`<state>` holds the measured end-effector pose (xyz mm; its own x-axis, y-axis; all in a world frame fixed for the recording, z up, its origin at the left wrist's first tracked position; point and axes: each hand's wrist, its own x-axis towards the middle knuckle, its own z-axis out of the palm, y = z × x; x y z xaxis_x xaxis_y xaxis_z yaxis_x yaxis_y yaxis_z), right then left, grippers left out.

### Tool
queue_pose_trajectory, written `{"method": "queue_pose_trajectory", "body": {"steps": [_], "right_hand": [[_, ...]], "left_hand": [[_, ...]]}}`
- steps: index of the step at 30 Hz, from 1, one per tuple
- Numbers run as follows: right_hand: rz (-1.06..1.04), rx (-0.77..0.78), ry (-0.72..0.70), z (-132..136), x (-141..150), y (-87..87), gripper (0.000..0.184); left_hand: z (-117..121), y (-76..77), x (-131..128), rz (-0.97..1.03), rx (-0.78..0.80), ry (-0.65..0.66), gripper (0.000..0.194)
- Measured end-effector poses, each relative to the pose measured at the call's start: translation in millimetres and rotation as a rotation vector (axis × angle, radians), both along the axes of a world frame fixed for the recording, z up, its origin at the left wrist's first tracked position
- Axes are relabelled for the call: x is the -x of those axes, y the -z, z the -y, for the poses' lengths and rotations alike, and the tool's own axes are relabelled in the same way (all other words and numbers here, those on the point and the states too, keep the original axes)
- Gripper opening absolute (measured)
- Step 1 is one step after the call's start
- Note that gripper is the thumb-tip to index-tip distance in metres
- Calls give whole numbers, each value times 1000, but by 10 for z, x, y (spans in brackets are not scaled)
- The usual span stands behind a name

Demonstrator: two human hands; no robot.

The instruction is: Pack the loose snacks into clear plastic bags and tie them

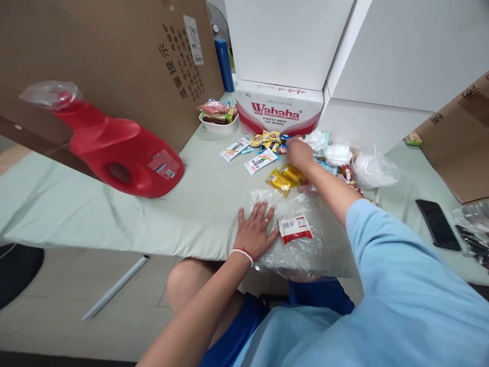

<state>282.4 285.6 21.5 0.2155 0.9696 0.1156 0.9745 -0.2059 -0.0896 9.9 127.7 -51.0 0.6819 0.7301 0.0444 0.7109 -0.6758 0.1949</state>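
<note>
My left hand point(255, 232) lies flat with fingers spread, pressing the left side of a clear plastic bag point(309, 255) at the table's front edge. On that bag, just right of the thumb, rests a small red and white snack packet point(296, 228). My right hand point(300, 154) reaches into the snack pile, its fingers curled downward; whatever they grip is hidden. Around it are small yellow wrapped snacks point(271, 136), a blue wrapper point(284, 137) and two larger yellow packets point(278, 180). Two white packets with carrot-coloured sticks printed on them point(261, 161) lie to its left.
A large red jug point(126, 153) stands at left before a brown carton point(153, 61). Behind the snacks are a Wahaha box point(278, 109) and a white tub of snacks point(219, 126). Rightward lie clear plastic bags point(372, 168), a phone point(437, 224) and another carton point(462, 148).
</note>
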Motion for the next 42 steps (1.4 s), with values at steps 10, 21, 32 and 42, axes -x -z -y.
{"method": "queue_pose_trajectory", "body": {"steps": [10, 21, 32, 42], "right_hand": [[29, -175, 220, -251, -12, 152, 38], [-252, -231, 192, 645, -440, 24, 27], [-263, -62, 313, 224, 39, 96, 32], [-1003, 216, -366, 1703, 27, -109, 28]], "left_hand": [[-9, -1, 13, 15, 25, 3, 67], [-17, 15, 19, 23, 18, 9, 67], [-9, -36, 2, 2, 19, 12, 70], [-25, -54, 2, -35, 44, 22, 69]]}}
